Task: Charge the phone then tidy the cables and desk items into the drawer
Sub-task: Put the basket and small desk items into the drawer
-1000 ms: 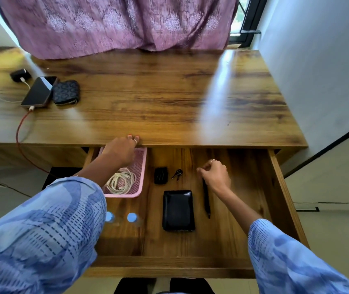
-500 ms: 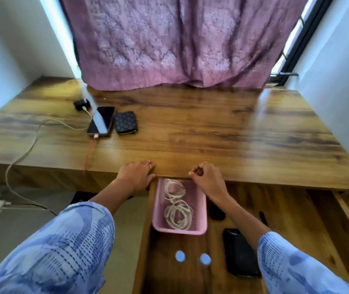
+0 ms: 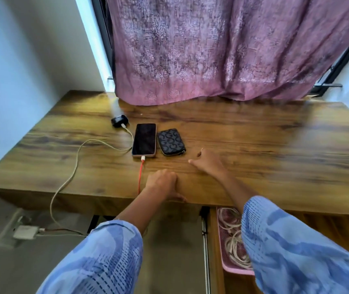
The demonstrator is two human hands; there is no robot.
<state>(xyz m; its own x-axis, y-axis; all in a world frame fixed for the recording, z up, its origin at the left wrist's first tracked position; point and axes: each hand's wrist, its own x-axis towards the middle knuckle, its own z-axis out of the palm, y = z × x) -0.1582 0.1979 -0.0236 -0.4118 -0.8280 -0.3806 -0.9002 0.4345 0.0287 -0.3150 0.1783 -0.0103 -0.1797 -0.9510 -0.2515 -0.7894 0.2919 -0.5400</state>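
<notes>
A dark phone (image 3: pixel 144 140) lies face up on the wooden desk (image 3: pixel 254 145) with a red cable (image 3: pixel 140 177) plugged into its near end. A black patterned pouch (image 3: pixel 171 141) lies right beside it. A small black case (image 3: pixel 119 121) with a white cable (image 3: pixel 78 158) sits behind the phone. My right hand (image 3: pixel 208 163) hovers over the desk just right of the pouch, fingers loose and empty. My left hand (image 3: pixel 162 184) rests on the desk's front edge, thumb along the front face. Below, the open drawer (image 3: pixel 214 251) holds a pink tray (image 3: pixel 225 266) of coiled white cables (image 3: pixel 233 240).
A purple curtain (image 3: pixel 222 49) hangs over the desk's back edge. Both cables drop off the desk's left front to a white adapter (image 3: pixel 24 232) on the floor. White walls close in at left and right. My sleeves cover most of the drawer.
My view has swung left and up from the drawer to the desk top. My right hand left the drawer and reached over the desk toward the pouch. My left hand stayed at the desk edge.
</notes>
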